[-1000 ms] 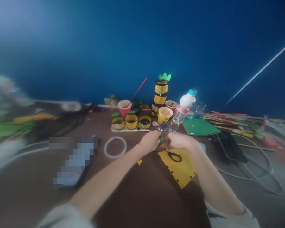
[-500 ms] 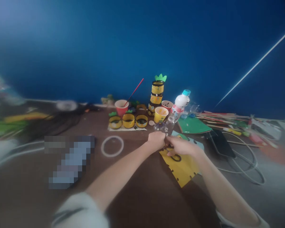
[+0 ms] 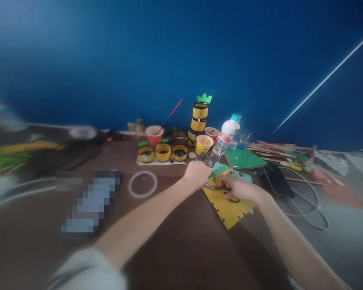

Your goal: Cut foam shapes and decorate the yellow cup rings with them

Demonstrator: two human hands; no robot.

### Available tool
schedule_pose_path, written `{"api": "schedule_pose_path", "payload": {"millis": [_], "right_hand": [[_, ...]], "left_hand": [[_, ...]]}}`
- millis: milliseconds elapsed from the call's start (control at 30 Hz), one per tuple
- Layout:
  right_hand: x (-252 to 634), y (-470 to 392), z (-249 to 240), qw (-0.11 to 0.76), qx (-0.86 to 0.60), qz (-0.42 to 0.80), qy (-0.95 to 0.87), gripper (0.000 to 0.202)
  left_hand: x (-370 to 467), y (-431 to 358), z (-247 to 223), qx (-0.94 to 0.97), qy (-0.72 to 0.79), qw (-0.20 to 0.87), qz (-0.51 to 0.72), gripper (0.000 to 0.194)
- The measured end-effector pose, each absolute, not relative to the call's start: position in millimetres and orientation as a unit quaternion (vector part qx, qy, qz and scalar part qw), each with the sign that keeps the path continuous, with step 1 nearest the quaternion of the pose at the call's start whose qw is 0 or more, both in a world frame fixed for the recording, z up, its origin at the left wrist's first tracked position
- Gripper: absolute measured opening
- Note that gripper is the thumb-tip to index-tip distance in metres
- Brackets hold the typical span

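My left hand [image 3: 197, 175] is closed beside the upper left edge of a yellow sheet [image 3: 229, 215] with dark spots; what its fingers hold is hidden. My right hand [image 3: 233, 187] is over the sheet, its fingers closed on scissors [image 3: 213, 187]. The blades point left towards my left hand, and a dark handle loop shows under the right fingers. A pale blue piece [image 3: 245, 176] and a green leaf-like shape lie by the sheet's top. Just beyond stands a yellow cup [image 3: 203, 145].
Behind stand a banded yellow tower [image 3: 199, 123], a capped bottle [image 3: 228, 131] and a red cup [image 3: 154, 136]. Three yellow rings [image 3: 163, 153] sit left of them. Green sheets [image 3: 245, 158], a dark phone-like device [image 3: 278, 180] and sticks [image 3: 278, 149] lie right; a clear ring [image 3: 142, 184] lies left.
My hands have moved apart: the left slightly left and nearer, the right to the right. The scissor blades now show between them.
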State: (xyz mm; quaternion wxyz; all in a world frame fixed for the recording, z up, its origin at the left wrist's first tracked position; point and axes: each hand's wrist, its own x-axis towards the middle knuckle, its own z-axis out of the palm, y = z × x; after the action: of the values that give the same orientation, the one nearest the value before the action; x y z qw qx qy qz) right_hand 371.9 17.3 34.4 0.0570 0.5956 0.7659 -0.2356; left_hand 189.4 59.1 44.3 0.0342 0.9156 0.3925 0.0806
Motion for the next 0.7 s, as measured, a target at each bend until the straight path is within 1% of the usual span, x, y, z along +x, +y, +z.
{"api": "schedule_pose_path", "payload": {"millis": [267,367,467,700], "right_hand": [[382.4,9.6,33.4,0.051,0.622,-0.263,0.736,0.035],[384.2,7.0,32.1,0.025,0.621,-0.263,0.738,0.031],[385.6,5.0,28.9,0.0,0.611,-0.268,0.745,0.031],[389.7,2.3,26.8,0.025,0.61,-0.285,0.739,0.028]], "left_hand": [[172.1,62.5,53.8,0.907,0.399,0.001,0.137,0.025],[170.8,62.1,56.5,0.904,0.399,0.0,0.154,0.026],[171.3,62.6,58.9,0.901,0.398,0.002,0.174,0.027],[171.9,67.6,65.2,0.892,0.396,0.015,0.218,0.026]]}}
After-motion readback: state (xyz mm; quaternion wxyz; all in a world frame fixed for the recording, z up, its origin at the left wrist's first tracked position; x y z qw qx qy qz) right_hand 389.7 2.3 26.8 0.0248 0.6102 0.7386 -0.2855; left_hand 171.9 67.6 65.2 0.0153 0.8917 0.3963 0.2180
